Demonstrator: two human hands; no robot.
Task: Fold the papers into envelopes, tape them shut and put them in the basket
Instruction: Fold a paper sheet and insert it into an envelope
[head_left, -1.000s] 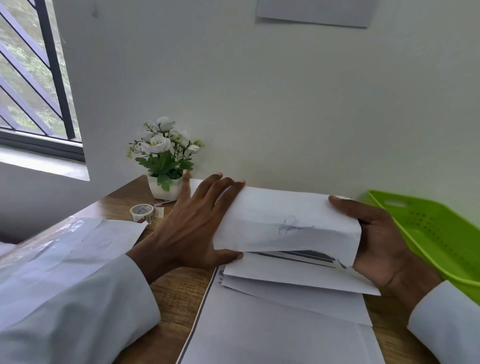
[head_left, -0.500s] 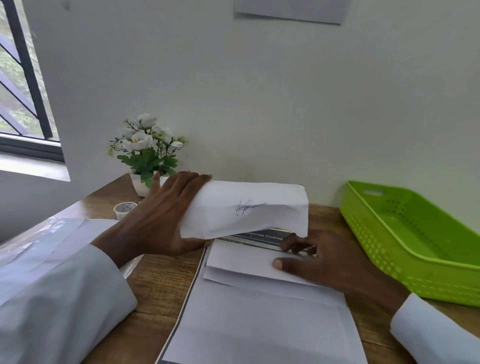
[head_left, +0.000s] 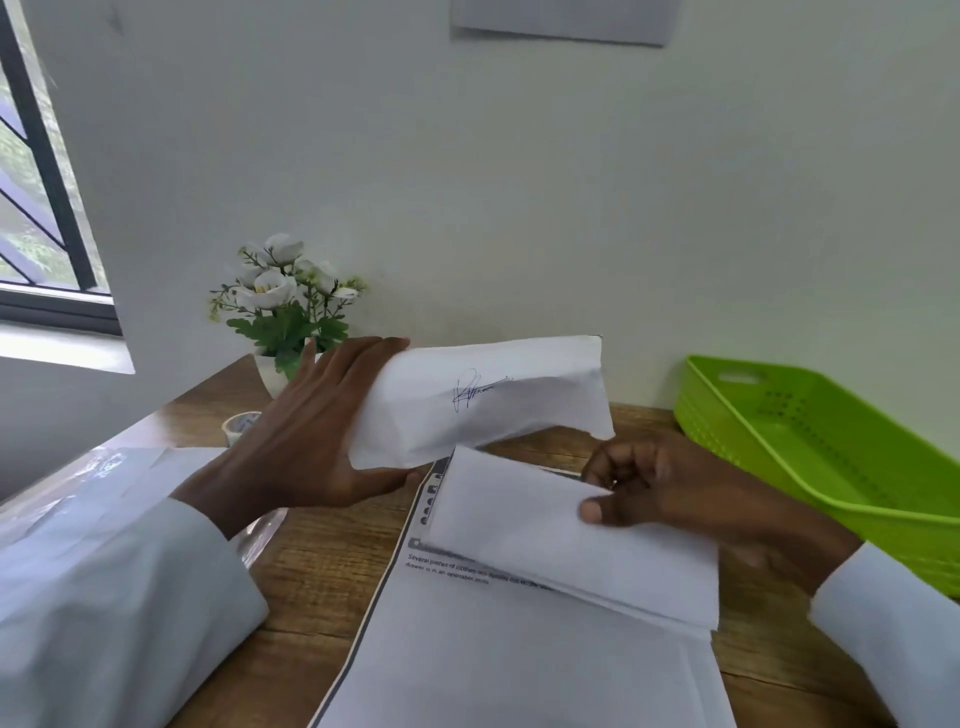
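Here the left hand (head_left: 296, 441) holds a folded envelope (head_left: 488, 400) up off the tabletop (head_left: 322, 571), its straight fingers (head_left: 363, 358) behind the left end and the thumb under the lower edge, so the paper is pinched between them. A pen scribble shows on its face. The right hand (head_left: 670, 488) is down on a second folded paper (head_left: 545, 530), fingers curled and thumb on top, pinching its right end; that paper lies across a printed sheet (head_left: 493, 649) near the front edge.

The step in hand looks like sorting between two folded pieces: one lifted clear, the other being picked up or squared. I see no tape on the lifted envelope, though that is hard to judge. The tape roll (head_left: 241, 423) sits behind the left wrist, beside the flower pot (head_left: 275, 312). The green basket (head_left: 831, 467) stands at the right, just beyond the right hand.

Next would probably be sealing, which calls for freeing one hand to reach the tape, or a short carry rightward into the basket.
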